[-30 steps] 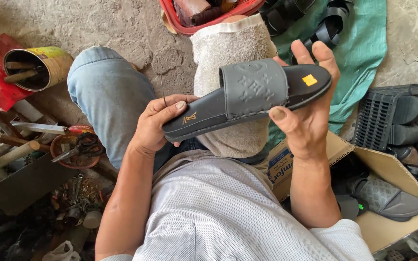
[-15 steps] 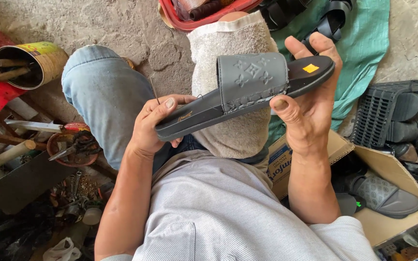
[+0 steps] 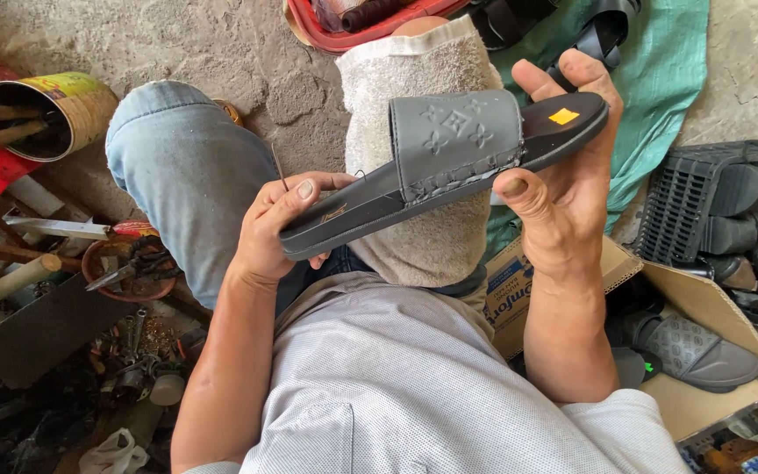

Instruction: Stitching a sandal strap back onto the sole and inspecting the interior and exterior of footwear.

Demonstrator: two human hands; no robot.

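I hold a dark grey slide sandal [image 3: 449,167] up in both hands, above my knees. It has a wide embossed strap with stitching along its lower edge and a small yellow sticker on the footbed. My left hand [image 3: 278,228] grips the heel end and pinches a thin needle that points upward. My right hand [image 3: 563,175] cups the toe end from behind, thumb pressed on the sole edge beside the strap. A light towel [image 3: 405,79] is draped over my right knee behind the sandal.
A tin can [image 3: 41,110] with sticks lies at the left, near a knife [image 3: 72,230], scissors in a small bowl [image 3: 125,268] and scattered metal tools. A cardboard box [image 3: 704,360] with grey sandals sits at the right, below a black crate [image 3: 686,206]. A red tray [image 3: 370,22] lies ahead.
I have tilted the sandal and raised its toe end a little, so the strap's stitched side edge now faces me. Both hands keep their grip.
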